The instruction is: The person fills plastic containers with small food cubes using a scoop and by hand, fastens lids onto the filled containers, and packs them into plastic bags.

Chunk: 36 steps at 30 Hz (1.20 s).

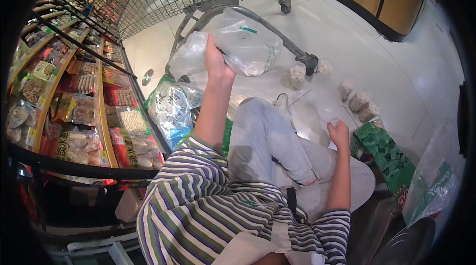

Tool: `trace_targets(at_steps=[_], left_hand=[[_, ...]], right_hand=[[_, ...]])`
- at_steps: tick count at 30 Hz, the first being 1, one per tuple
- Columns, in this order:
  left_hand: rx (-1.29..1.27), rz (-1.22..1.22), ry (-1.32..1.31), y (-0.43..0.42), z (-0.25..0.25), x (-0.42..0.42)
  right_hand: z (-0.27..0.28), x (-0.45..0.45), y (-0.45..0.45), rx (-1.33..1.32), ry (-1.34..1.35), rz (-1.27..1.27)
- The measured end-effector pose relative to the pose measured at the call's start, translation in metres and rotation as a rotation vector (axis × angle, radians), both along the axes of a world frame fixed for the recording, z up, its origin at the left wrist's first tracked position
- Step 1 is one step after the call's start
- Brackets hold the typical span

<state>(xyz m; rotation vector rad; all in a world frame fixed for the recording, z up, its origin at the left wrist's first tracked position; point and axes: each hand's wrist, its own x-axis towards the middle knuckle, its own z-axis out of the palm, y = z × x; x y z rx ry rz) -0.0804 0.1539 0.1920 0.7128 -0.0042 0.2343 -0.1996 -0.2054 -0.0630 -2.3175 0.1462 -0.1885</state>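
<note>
The left hand (220,61) gripped a plastic bag (255,49) near the cart (215,3); the right hand (339,135), well apart, pinched some clear plastic (334,123); bag handling seemed in hand, and the next move likely called for a steady hold

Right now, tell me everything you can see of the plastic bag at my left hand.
The plastic bag looks thin, crumpled and translucent, with faint green printing and a small green bar near its top. It puffs out, and its opening can't be made out. Your left hand grips it, in front of the lower frame of the shopping cart in this view.
</note>
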Motion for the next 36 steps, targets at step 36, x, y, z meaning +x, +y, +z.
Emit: trace_targets(at_steps=[36], left_hand=[[1.362,-0.281,-0.164,-0.120,-0.199,-0.065]], right_hand=[[0.048,0.022,-0.047,0.537,-0.263,-0.366]])
